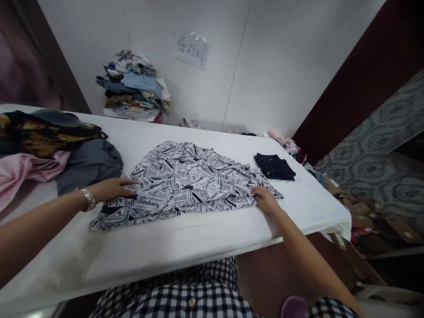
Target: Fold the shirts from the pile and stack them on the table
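Note:
A white shirt with black newspaper print lies spread across the table, its near edge folded over in a long strip. My left hand, with a silver bracelet at the wrist, holds the shirt's left side between thumb and fingers. At the right end of the near edge, my right hand pinches the fabric. Beyond that hand rests a folded dark navy garment with small coloured spots. The fingertips are partly hidden in the cloth.
White cloth covers the table. Loose clothes lie at left: a grey garment, a pink one and a dark patterned one. A tall clothing pile stands by the wall. Boxes sit at right.

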The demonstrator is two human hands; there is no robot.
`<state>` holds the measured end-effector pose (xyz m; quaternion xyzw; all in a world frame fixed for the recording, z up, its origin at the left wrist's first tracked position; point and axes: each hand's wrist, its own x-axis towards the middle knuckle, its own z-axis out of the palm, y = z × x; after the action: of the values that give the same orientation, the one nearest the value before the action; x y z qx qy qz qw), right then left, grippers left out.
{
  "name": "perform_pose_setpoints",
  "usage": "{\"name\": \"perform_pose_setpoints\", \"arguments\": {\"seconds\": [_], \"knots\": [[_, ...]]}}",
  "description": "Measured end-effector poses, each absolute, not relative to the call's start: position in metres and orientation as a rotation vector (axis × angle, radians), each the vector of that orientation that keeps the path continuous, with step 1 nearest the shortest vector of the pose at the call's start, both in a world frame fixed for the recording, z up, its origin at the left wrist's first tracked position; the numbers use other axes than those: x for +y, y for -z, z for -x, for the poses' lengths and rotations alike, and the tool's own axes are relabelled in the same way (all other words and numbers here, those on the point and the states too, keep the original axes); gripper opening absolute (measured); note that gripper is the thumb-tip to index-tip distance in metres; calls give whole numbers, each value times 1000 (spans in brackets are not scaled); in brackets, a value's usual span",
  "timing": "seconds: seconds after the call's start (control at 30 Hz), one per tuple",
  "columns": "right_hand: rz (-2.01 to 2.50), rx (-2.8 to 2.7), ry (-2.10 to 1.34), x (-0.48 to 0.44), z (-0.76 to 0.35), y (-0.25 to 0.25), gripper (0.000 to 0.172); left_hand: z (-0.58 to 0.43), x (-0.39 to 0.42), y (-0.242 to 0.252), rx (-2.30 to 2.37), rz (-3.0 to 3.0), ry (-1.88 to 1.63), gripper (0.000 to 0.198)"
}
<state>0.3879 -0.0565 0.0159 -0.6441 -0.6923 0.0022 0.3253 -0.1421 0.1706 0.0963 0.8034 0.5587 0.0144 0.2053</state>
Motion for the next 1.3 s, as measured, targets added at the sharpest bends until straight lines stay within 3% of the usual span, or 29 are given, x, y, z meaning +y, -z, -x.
{"name": "perform_pose_setpoints", "arguments": {"seconds": [0.1, 0.17, 0.27, 0.33, 0.47, 0.63, 0.83, 1.0, 1.2, 1.3], "knots": [[1716, -1901, 76, -63, -385, -15, 34, 140, 160, -91, 1610, -2323, -30, 65], [1729, -1915, 143, -69, -382, -18, 33, 139, 146, -89, 1587, -2495, -211, 65], [1736, -1980, 159, -81, -377, -23, 31, 138, 118, -81, 1215, -2733, -432, 60], [1744, -2043, 113, -89, -376, -25, 36, 138, 102, -71, 1007, -2787, -331, 54], [1782, -2088, 91, -95, -379, -22, 45, 137, 95, -54, 1024, -2804, -195, 45], [1748, -2076, 209, -86, -383, -18, 32, 133, 105, -51, 1009, -2884, -245, 41], [1734, -2053, 323, -93, -379, -25, 25, 153, 100, -36, 951, -3021, -606, 40], [1777, -2010, 310, -99, -371, -28, 25, 155, 85, -42, 895, -2930, -315, 34], [1596, -1961, 236, -63, -311, -57, 30, 124, 89, -71, 1029, -2836, -491, 57], [1571, -2080, 60, -36, -272, -63, 42, 99, 100, -71, 972, -2850, -481, 59]]}}
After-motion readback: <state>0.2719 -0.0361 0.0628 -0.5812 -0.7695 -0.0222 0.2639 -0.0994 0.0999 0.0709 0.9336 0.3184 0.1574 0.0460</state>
